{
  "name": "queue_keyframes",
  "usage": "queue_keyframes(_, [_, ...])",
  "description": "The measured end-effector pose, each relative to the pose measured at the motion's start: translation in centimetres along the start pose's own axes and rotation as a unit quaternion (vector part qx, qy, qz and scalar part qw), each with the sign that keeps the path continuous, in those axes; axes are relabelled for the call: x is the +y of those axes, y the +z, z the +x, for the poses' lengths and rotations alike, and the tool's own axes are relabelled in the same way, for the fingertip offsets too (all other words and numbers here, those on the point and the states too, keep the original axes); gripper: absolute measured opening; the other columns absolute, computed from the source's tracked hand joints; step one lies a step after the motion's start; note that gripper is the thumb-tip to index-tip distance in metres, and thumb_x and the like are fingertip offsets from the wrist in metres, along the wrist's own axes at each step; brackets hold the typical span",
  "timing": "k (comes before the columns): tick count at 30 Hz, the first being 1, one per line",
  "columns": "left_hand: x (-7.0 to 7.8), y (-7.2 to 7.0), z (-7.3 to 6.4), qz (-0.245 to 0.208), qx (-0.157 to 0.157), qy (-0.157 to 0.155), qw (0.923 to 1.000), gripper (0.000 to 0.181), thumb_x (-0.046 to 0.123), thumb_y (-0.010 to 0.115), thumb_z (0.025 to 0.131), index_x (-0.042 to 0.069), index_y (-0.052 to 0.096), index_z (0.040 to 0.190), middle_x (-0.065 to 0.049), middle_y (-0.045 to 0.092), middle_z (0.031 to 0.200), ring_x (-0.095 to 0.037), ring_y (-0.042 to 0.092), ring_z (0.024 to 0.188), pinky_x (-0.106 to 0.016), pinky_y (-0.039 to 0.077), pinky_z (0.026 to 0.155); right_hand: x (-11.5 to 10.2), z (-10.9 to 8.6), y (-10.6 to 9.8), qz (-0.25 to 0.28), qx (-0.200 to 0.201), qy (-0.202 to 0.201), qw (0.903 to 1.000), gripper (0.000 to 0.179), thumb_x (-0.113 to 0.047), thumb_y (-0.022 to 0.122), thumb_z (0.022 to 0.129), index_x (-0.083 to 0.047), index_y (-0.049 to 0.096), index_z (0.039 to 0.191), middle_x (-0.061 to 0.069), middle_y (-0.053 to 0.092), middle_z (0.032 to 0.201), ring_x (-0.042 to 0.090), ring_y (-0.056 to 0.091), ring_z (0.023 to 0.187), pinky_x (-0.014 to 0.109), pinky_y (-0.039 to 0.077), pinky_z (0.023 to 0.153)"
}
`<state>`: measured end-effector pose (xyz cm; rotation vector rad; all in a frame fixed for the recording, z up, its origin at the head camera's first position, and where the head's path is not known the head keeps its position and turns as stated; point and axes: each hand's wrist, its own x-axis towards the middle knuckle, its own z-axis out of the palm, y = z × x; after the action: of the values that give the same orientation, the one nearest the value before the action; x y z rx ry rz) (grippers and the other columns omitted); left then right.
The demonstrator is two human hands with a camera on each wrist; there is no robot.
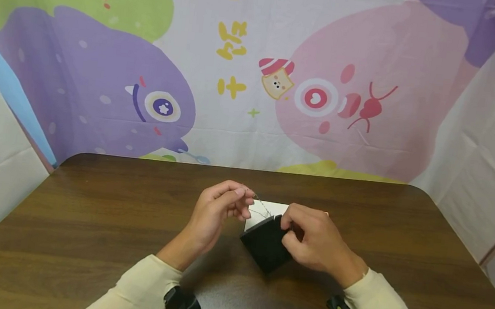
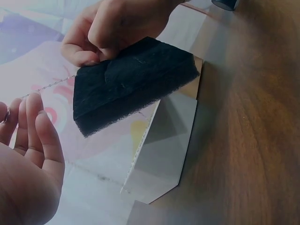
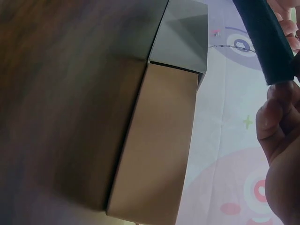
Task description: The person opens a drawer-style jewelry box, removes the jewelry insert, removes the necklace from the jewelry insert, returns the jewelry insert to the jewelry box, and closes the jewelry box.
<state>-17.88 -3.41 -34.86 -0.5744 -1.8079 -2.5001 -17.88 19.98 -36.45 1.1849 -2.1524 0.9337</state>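
Observation:
A black velvety foam pad [image 1: 266,249] is held tilted above the table by my right hand [image 1: 322,240], which pinches its upper corner. From the pad's top edge a thin silver chain [image 1: 263,206] runs up to my left hand [image 1: 211,216]. The left thumb and index finger pinch the chain's end, the other fingers loosely bent. In the left wrist view, the chain [image 2: 51,85] stretches between the left fingertips and the pad [image 2: 136,79]. Behind the pad is a small box [image 1: 280,207], white on top in the head view; its tan side [image 3: 154,140] and grey part [image 3: 180,35] appear in the right wrist view.
The dark brown wooden table [image 1: 101,209] carries the box. A cartoon-printed cloth [image 1: 239,143] hangs along its far edge, with pale cloth [image 1: 492,150] at the right. Black wrist-worn devices [image 1: 341,308] sit at both sleeves.

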Motion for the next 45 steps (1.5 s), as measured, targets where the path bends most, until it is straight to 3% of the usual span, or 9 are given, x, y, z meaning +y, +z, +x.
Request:
queue_keyframes(8, [-0.15, -0.13, -0.09, 0.005, -0.004, -0.007, 1.0000, 0.030, 0.011, 0.053, 0.099, -0.018, 0.061, 0.103, -0.005, 0.067, 0.082, -0.015, 0.063, 0.065, -0.028, 0.050, 0.062, -0.10, 0.02, 0.04, -0.002, -0.004, -0.004, 1.0000, 0.020, 0.001, 0.056, 0.069, -0.017, 0.053, 0.078, -0.012, 0.046, 0.072, 0.007, 0.047, 0.056, 0.015, 0.035, 0.052])
queue_keyframes(15, [-0.19, -0.16, -0.11, 0.011, -0.007, -0.002, 0.9999, 0.032, 0.011, 0.053, 0.100, -0.020, 0.059, 0.105, -0.005, 0.066, 0.081, -0.015, 0.064, 0.066, -0.027, 0.051, 0.063, -0.17, 0.09, 0.08, -0.001, -0.006, -0.014, 0.9999, 0.021, 0.000, 0.056, 0.067, -0.017, 0.052, 0.077, -0.012, 0.046, 0.072, 0.005, 0.046, 0.057, 0.015, 0.035, 0.052])
queue_keyframes(25, [-0.24, -0.14, -0.07, 0.023, -0.012, 0.003, 0.9996, 0.031, 0.011, 0.053, 0.101, -0.019, 0.059, 0.106, -0.005, 0.066, 0.079, -0.015, 0.065, 0.064, -0.028, 0.052, 0.061, -0.12, 0.19, 0.15, 0.007, -0.015, -0.025, 0.9995, 0.021, 0.001, 0.056, 0.066, -0.018, 0.052, 0.076, -0.012, 0.046, 0.071, 0.008, 0.047, 0.057, 0.016, 0.036, 0.054])
queue_keyframes(36, [-0.31, -0.21, -0.10, 0.026, -0.008, -0.002, 0.9996, 0.025, 0.014, 0.054, 0.102, -0.009, 0.064, 0.104, -0.007, 0.069, 0.079, -0.016, 0.067, 0.062, -0.028, 0.053, 0.058, -0.20, 0.11, 0.24, -0.007, -0.035, -0.027, 0.9990, 0.021, 0.000, 0.056, 0.066, -0.018, 0.052, 0.076, -0.012, 0.046, 0.070, 0.005, 0.045, 0.060, 0.018, 0.037, 0.056])
queue_keyframes(40, [-0.31, -0.28, -0.04, 0.027, -0.001, 0.002, 0.9996, 0.032, 0.017, 0.054, 0.103, -0.015, 0.060, 0.107, -0.007, 0.070, 0.079, -0.017, 0.067, 0.061, -0.028, 0.053, 0.057, -0.20, 0.08, 0.24, -0.010, -0.038, -0.029, 0.9988, 0.020, -0.001, 0.056, 0.066, -0.018, 0.051, 0.076, -0.012, 0.047, 0.070, 0.006, 0.046, 0.061, 0.019, 0.038, 0.057])
queue_keyframes(45, [-0.26, -0.31, 0.02, 0.024, -0.007, 0.002, 0.9997, 0.032, 0.018, 0.052, 0.105, -0.013, 0.059, 0.109, -0.007, 0.072, 0.083, -0.017, 0.068, 0.061, -0.028, 0.053, 0.057, -0.13, 0.15, 0.23, -0.007, -0.033, -0.035, 0.9988, 0.021, 0.000, 0.055, 0.067, -0.018, 0.052, 0.077, -0.012, 0.047, 0.070, 0.006, 0.046, 0.060, 0.019, 0.038, 0.057])
